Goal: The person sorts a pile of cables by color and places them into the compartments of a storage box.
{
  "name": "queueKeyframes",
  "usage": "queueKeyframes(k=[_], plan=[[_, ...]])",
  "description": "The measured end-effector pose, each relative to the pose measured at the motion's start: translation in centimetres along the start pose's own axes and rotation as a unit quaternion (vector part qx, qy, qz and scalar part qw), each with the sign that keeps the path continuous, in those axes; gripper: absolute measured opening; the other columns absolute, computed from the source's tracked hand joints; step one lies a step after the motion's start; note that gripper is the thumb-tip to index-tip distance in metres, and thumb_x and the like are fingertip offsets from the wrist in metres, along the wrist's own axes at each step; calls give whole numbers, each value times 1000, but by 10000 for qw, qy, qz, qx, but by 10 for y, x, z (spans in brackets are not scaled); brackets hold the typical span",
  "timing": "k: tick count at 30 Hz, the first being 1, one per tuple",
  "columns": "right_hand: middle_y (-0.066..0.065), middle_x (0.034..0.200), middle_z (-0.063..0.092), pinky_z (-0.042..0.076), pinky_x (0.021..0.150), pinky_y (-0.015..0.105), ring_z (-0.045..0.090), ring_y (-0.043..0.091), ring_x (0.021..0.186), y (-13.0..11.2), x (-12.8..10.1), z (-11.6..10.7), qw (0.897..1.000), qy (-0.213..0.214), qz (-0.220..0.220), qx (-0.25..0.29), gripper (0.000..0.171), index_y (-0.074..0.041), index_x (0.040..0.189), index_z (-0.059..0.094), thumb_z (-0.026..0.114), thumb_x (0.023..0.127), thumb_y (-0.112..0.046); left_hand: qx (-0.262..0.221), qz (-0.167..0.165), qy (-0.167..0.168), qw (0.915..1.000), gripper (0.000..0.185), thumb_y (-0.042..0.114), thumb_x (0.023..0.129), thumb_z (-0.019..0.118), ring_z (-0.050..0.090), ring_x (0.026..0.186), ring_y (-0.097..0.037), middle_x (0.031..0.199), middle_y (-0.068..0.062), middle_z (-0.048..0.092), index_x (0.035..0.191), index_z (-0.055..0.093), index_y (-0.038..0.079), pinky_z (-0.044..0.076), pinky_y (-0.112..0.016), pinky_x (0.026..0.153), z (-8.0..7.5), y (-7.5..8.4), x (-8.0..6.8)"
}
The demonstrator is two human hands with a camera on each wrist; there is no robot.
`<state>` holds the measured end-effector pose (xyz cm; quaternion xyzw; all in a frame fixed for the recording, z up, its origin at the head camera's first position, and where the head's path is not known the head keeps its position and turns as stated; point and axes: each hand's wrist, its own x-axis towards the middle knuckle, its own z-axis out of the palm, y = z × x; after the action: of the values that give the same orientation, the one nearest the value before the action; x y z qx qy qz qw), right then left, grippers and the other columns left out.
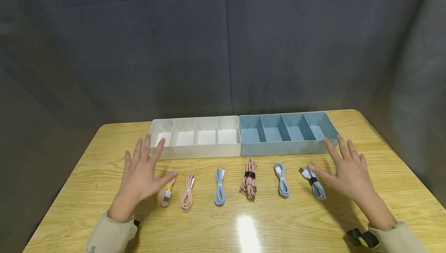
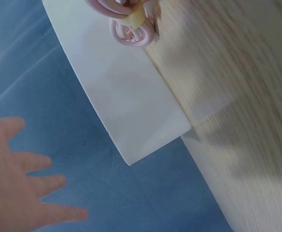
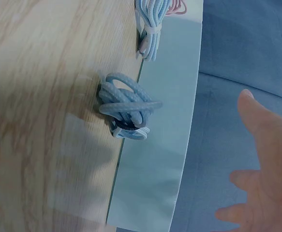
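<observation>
L hand [image 1: 141, 175] is spread flat, fingers straight, holding nothing; its thumb tip is over the pink cable w/ yellow tie [image 1: 167, 191]. R hand [image 1: 345, 169] is likewise spread & empty, thumb just by the blue cable w/ black tie [image 1: 316, 185]. Between them in a row on the table [image 1: 244, 226]: pink cable [image 1: 187, 193], blue cable [image 1: 219, 187], pink bundle [image 1: 249, 183], blue cable [image 1: 282, 180]. Behind: white tray [image 1: 195, 151] & blue tray [image 1: 285, 148], touching, 4 compartments each. No readable writing.

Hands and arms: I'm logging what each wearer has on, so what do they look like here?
Both hands, left hand and right hand, are bare. Beige sleeves cover both forearms. A black strap with yellow marking sits at the right wrist.
</observation>
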<state>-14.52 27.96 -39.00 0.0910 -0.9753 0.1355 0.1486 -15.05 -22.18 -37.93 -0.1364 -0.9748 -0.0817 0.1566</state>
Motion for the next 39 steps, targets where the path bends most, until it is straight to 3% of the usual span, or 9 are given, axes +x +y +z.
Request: queueKeyframes(k=[12,21,27,31,35,39], plan=[[28,145,14,16,87,74,10,52,128,-2,-2,-2,9999,-87,15,-49,90,-11,145,20,60,79,-57,-32,24,57,10000,89,63,76,56,7,135,-40,148,-23,11,145,23,18,12,-71,95,-1,0,0],[37,129,37,33,78,69,38,59,106,-3,-2,-8,9999,127,-22,-2,87,-5,139,34,67,74,-54,-462,-23,355,9983,78,44,79,64,33,121,-48,139,-26,31,139,34,3,33,-63,89,-8,2,0],[37,112,51,42,67,62,50,54,94,-4,-4,-15,9993,-203,249,172,82,2,133,40,64,77,-54,-940,-59,908,9914,61,30,77,70,51,105,-45,120,-27,52,123,51,-6,45,-58,77,-12,1,1],[25,88,64,46,54,48,59,41,75,-4,-5,-19,9972,-583,438,186,71,5,115,53,64,77,-54,-1196,-223,1267,9844,40,20,78,69,59,86,-39,100,-23,61,107,59,-6,49,-51,65,-12,-2,1],[7,70,63,42,47,37,58,27,62,-3,-6,-21,9944,-897,538,171,59,4,97,58,66,77,-51,-1307,-436,1432,9801,27,16,79,68,59,69,-29,78,-14,61,96,60,-3,46,-42,54,-11,-8,1],[2,66,59,40,46,35,54,20,57,-1,-6,-21,9918,-1134,537,253,57,5,95,57,68,77,-47,-1485,-637,1415,9767,24,14,81,67,54,57,-22,65,-8,56,95,60,-3,41,-33,49,-12,-13,2]])
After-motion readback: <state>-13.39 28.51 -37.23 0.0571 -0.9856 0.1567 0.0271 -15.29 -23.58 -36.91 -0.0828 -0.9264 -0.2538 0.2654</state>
